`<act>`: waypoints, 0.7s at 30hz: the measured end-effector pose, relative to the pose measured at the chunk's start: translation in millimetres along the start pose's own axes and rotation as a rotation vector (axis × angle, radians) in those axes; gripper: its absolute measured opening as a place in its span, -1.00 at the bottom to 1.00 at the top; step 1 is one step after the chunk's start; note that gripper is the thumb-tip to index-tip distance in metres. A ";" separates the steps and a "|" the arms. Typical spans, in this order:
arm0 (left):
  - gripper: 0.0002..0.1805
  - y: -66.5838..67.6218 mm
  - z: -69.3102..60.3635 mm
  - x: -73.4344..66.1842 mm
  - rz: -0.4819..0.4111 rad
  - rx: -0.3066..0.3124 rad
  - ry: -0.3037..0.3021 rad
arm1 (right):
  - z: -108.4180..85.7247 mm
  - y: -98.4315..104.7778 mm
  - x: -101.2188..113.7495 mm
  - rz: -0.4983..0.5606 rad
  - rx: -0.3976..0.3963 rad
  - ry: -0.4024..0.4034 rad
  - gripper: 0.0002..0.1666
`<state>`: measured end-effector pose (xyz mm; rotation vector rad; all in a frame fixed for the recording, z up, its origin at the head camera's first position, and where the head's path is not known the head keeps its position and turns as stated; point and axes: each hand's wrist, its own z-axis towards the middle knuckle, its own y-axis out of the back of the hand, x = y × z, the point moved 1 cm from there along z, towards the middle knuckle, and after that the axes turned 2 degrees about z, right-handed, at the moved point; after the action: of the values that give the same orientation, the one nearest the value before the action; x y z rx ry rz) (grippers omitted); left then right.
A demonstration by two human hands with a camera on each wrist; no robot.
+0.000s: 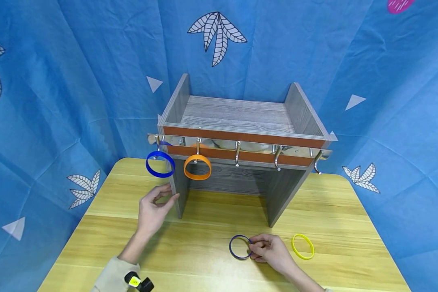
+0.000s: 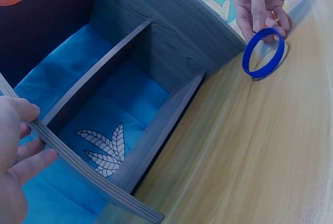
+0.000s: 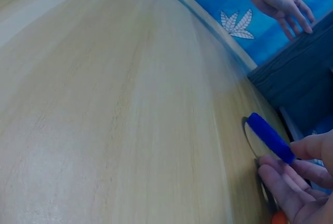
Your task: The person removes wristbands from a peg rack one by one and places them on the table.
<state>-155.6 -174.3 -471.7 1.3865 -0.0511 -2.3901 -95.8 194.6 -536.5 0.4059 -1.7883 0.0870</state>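
Note:
My right hand (image 1: 271,252) pinches a dark blue wristband (image 1: 230,246) between thumb and fingers, low over the table in front of the shelf. In the right wrist view that wristband (image 3: 270,137) is tilted and seen nearly edge-on. My left hand (image 1: 154,211) holds the front edge of the left side panel of a grey wooden shelf (image 1: 180,194), thumb and fingers on either side of it. Above the left hand, a blue wristband (image 1: 159,174) hangs at the leftmost hook. An orange wristband (image 1: 198,177) hangs at the hook beside it.
A yellow wristband (image 1: 293,244) lies on the wooden table (image 1: 336,211), right of my right hand. A shiny metal rail (image 1: 255,146) with several hooks runs across the shelf front; the middle hook (image 1: 237,154) and those right of it hold no bands. A blue curtain (image 1: 106,81) surrounds the table's back and sides.

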 end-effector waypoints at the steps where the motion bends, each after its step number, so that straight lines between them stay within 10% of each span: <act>1: -0.67 0.0 0.1 0.0 -0.001 0.000 0.001 | -0.1 0.2 0.0 0.004 0.000 -0.001 -0.59; 21: -0.68 0.1 -0.7 0.9 0.002 -0.002 0.014 | -12.0 15.1 17.1 0.024 0.006 0.063 -0.50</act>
<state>-155.4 -174.6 -472.8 1.4014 -0.0466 -2.3788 -92.9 208.1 -514.7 0.3823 -1.7312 0.1202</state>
